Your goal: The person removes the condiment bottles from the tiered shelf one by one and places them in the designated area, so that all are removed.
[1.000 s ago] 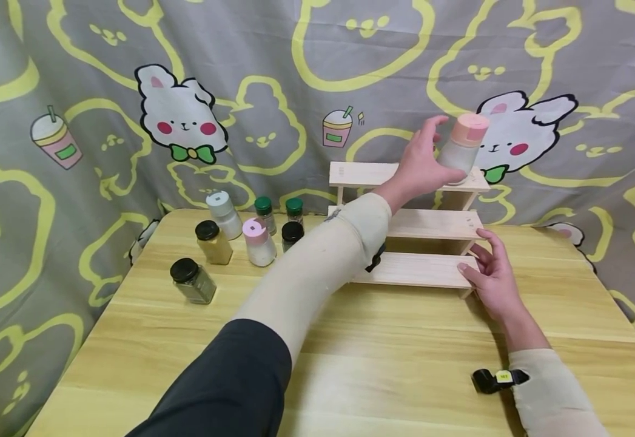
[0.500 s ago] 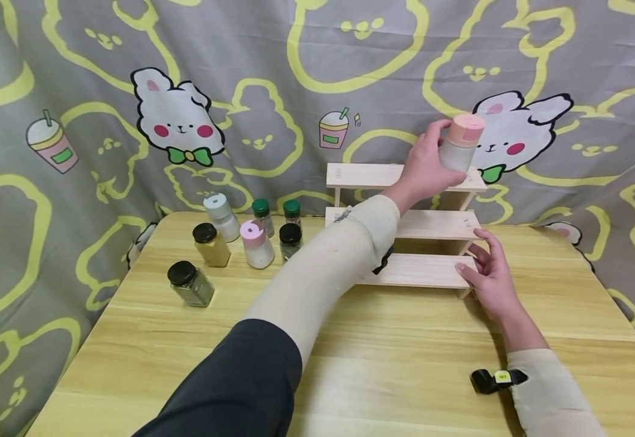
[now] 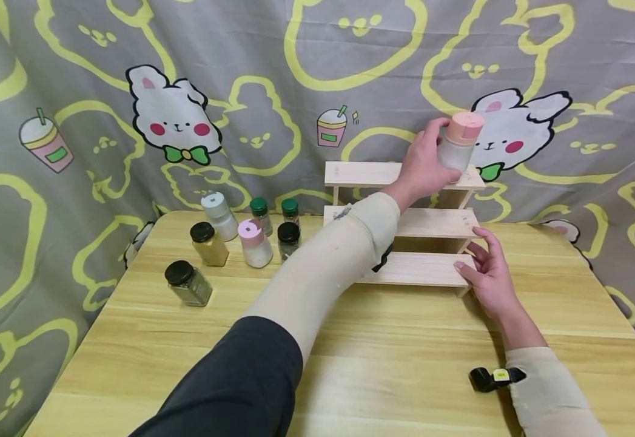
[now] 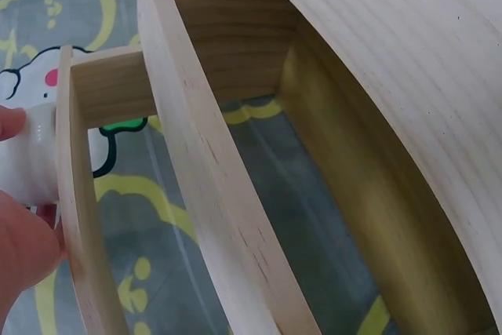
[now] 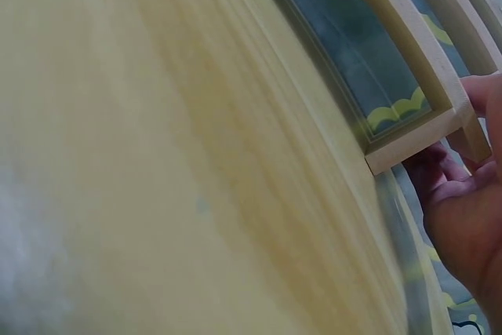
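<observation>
In the head view my left hand (image 3: 425,159) reaches across to the top right and grips a glass seasoning shaker (image 3: 457,155) with a pink lid. The shaker is at the right end of the top tier of a three-tier wooden shelf (image 3: 432,223); its base is partly behind the thumb. The left wrist view catches the shaker's pale body (image 4: 38,154) between fingers and thumb, against the top board. Lower down, my right hand (image 3: 492,273) holds the shelf's right end, thumb on the lowest board and a finger at the middle one. The right wrist view shows that hand (image 5: 463,202) around the end frame.
Left of the shelf stand a pink-lidded shaker (image 3: 255,244), a white-lidded shaker (image 3: 220,216), green-lidded jars (image 3: 259,215) and several black-lidded jars (image 3: 188,283). My left forearm (image 3: 322,273) passes over the wooden table (image 3: 393,364). A patterned curtain (image 3: 273,54) hangs behind.
My left fingers, apart from the shaker's side a second ago, have come in against it. The shaker has shifted very little. My right hand stays on the shelf end.
</observation>
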The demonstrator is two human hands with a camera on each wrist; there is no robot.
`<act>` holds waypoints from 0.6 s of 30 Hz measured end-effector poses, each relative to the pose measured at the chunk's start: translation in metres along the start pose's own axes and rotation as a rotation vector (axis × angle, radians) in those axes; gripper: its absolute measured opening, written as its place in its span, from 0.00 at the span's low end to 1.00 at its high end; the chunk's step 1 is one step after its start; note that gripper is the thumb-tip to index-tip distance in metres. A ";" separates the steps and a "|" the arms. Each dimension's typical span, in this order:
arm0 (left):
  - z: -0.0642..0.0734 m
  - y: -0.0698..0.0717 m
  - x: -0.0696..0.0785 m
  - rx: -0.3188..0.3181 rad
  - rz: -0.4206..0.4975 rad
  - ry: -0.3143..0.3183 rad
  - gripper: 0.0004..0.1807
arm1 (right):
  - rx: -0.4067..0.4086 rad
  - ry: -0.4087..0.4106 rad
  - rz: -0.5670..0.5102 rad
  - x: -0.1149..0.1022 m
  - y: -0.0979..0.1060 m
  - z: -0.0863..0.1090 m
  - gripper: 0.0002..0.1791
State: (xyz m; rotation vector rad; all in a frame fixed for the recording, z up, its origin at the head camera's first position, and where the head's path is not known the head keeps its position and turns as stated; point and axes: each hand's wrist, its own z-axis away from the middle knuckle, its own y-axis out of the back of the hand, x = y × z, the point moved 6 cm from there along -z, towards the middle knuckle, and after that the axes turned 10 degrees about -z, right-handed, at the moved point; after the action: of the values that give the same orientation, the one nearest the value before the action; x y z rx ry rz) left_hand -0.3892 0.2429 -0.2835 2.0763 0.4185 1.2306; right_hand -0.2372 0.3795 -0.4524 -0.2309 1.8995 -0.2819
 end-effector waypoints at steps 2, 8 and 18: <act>-0.001 0.000 0.000 0.002 0.002 0.000 0.50 | -0.002 -0.002 0.005 0.000 0.000 0.000 0.42; -0.001 0.001 -0.003 0.010 0.019 0.000 0.50 | 0.002 0.000 0.019 0.000 -0.001 0.000 0.42; 0.000 0.009 0.002 0.015 0.062 -0.037 0.50 | 0.003 0.005 0.011 0.000 -0.001 0.000 0.42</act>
State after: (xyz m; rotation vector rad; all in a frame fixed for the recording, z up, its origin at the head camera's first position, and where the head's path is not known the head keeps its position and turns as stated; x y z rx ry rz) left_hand -0.3890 0.2379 -0.2760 2.1357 0.3493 1.2267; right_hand -0.2371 0.3788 -0.4519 -0.2174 1.9044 -0.2782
